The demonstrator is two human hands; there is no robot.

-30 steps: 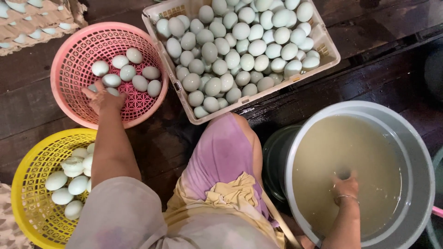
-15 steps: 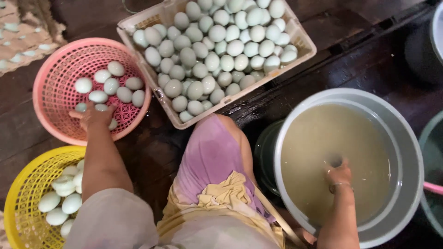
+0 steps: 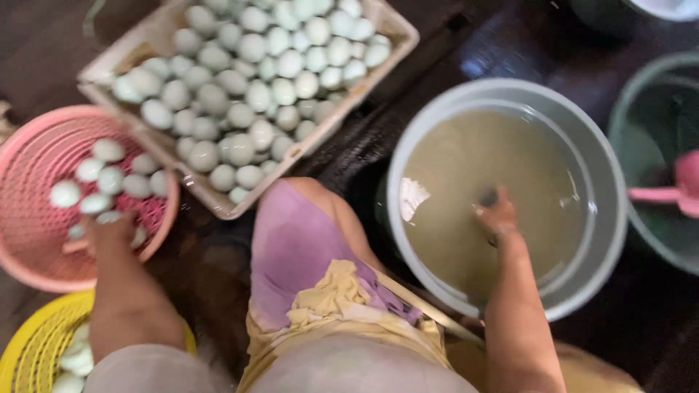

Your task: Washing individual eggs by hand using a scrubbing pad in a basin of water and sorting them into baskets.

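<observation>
The large grey round plastic basin (image 3: 510,94) of cloudy water is the landmark. Its water surface is open all around the right hand (image 3: 499,217), up to the wall. Left of the basin, the person's bent knee in purple cloth (image 3: 298,240) blocks the low way. Beyond the knee, the cream rectangular crate (image 3: 382,18) full of pale eggs (image 3: 247,73) leaves only a dark narrow strip of floor (image 3: 349,156) toward the basin. Far left, the pink round plastic basket (image 3: 29,255) stands just beside the crate. Right of the basin, a green bucket (image 3: 626,131) stands close.

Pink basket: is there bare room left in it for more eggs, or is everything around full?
The pink basket has bare mesh along its near and left sides; eggs cluster by the left hand. The crate is packed. The right hand is in the basin.
</observation>
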